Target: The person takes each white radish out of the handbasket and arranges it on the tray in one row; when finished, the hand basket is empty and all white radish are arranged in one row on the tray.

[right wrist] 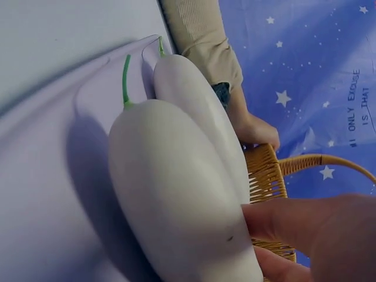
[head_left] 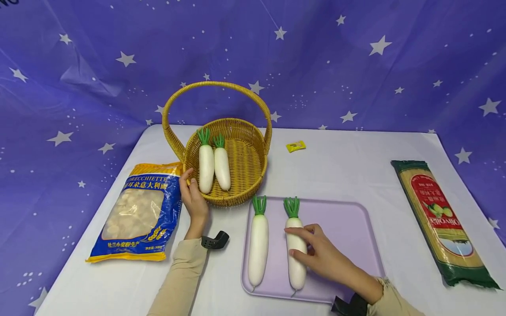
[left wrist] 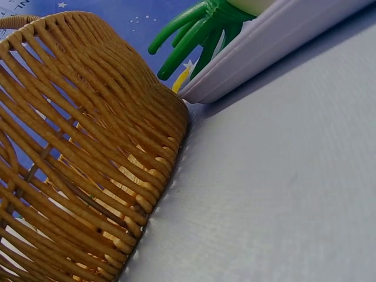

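Note:
A wicker basket [head_left: 247, 193] with a tall hoop handle holds two white radishes [head_left: 206, 169] with green tops, lying side by side. My left hand [head_left: 194, 204] holds the basket's near left rim; in the left wrist view the woven wall [left wrist: 88, 117] fills the left side, and the fingers are out of sight. On the lilac tray [head_left: 348, 245] lie two larger radishes. The left one [head_left: 258, 250] is untouched. My right hand [head_left: 326, 254] grips the right radish [head_left: 296, 272] around its middle, fingertips on its side, as the right wrist view also shows.
A blue and yellow pasta bag [head_left: 136, 215] lies left of the basket. At the far right is a long spaghetti pack [head_left: 442, 219] with green ends. A small yellow packet [head_left: 296, 146] sits behind the tray. A starry purple cloth [head_left: 336, 66] hangs behind the white table.

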Demonstrator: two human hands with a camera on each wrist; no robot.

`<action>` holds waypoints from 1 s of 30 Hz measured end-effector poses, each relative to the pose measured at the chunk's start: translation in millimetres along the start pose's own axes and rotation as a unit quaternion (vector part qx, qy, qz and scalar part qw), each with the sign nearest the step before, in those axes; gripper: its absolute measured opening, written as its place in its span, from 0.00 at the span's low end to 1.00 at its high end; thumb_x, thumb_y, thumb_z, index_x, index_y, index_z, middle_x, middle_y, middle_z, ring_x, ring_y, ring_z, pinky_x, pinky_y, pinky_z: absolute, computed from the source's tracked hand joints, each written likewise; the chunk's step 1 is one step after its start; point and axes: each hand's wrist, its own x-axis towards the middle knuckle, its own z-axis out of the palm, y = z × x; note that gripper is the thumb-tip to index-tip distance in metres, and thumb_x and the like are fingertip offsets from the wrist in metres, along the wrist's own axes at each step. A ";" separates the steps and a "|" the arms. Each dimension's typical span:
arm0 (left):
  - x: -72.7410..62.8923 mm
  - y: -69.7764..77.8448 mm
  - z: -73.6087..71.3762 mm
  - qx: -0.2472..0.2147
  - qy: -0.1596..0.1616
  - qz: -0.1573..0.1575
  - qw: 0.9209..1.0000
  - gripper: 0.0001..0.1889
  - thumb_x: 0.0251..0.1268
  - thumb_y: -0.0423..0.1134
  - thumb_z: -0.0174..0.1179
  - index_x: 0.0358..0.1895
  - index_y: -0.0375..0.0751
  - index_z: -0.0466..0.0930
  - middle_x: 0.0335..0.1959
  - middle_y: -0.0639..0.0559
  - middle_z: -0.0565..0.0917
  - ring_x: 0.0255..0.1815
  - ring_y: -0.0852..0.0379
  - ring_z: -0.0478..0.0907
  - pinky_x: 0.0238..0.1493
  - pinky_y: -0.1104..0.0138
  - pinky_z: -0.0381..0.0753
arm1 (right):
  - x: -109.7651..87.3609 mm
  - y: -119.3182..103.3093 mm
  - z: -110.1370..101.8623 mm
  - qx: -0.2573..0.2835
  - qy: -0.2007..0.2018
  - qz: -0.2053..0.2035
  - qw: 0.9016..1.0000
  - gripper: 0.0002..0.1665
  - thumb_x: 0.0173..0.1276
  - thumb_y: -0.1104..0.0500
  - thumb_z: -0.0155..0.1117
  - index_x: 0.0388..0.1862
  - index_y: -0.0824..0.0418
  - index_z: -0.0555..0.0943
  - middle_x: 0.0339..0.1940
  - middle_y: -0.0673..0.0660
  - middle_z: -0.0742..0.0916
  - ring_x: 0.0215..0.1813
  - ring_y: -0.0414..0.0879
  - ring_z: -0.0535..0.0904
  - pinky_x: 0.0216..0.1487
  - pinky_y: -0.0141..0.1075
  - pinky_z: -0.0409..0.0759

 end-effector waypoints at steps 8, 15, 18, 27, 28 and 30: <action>1.4 -0.4 -0.8 0.004 0.000 -0.004 1.000 0.18 0.66 0.36 0.37 0.55 0.37 0.68 0.57 0.45 0.72 0.63 0.55 0.63 0.64 0.62 0.57 | -3.6 -2.8 -3.5 -0.025 -0.009 0.017 0.999 0.29 0.60 0.44 0.59 0.61 0.43 0.70 0.57 0.68 0.67 0.32 0.36 0.70 0.31 0.26 0.69; 1.2 -0.3 -1.6 0.005 -0.004 -0.003 1.000 0.18 0.66 0.36 0.37 0.55 0.36 0.68 0.57 0.45 0.71 0.64 0.54 0.63 0.64 0.61 0.57 | -7.6 -2.1 -5.1 -0.046 -0.012 0.020 0.999 0.28 0.60 0.43 0.58 0.61 0.41 0.69 0.57 0.66 0.68 0.30 0.35 0.68 0.29 0.26 0.68; 1.2 -0.2 -1.5 0.005 -0.004 -0.003 1.000 0.18 0.66 0.36 0.37 0.55 0.37 0.68 0.58 0.45 0.71 0.64 0.54 0.63 0.64 0.61 0.57 | -9.6 -2.7 -6.5 -0.054 -0.013 0.021 0.998 0.29 0.61 0.42 0.57 0.62 0.41 0.68 0.57 0.67 0.68 0.31 0.35 0.69 0.29 0.26 0.68; 0.7 -0.7 -1.8 0.004 -0.002 0.002 1.000 0.18 0.66 0.36 0.37 0.55 0.37 0.68 0.57 0.45 0.72 0.63 0.54 0.63 0.64 0.61 0.57 | -12.3 -5.0 -10.8 -0.081 0.015 0.011 0.997 0.30 0.59 0.42 0.59 0.62 0.41 0.68 0.57 0.66 0.71 0.45 0.46 0.74 0.39 0.36 0.74; 0.6 -0.7 -1.5 0.002 -0.002 0.002 1.000 0.18 0.66 0.36 0.37 0.55 0.37 0.68 0.57 0.44 0.72 0.63 0.54 0.63 0.64 0.62 0.57 | -11.6 -5.9 -12.6 -0.086 0.026 0.006 0.996 0.30 0.59 0.43 0.59 0.62 0.41 0.68 0.57 0.66 0.71 0.49 0.50 0.73 0.42 0.42 0.75; 0.7 -0.3 -0.8 0.002 0.000 0.004 1.000 0.18 0.65 0.36 0.38 0.55 0.37 0.69 0.57 0.44 0.72 0.63 0.54 0.64 0.63 0.62 0.58 | -8.5 -8.6 -17.8 -0.084 0.055 -0.004 0.995 0.31 0.59 0.45 0.61 0.62 0.43 0.69 0.58 0.64 0.71 0.56 0.58 0.69 0.47 0.52 0.73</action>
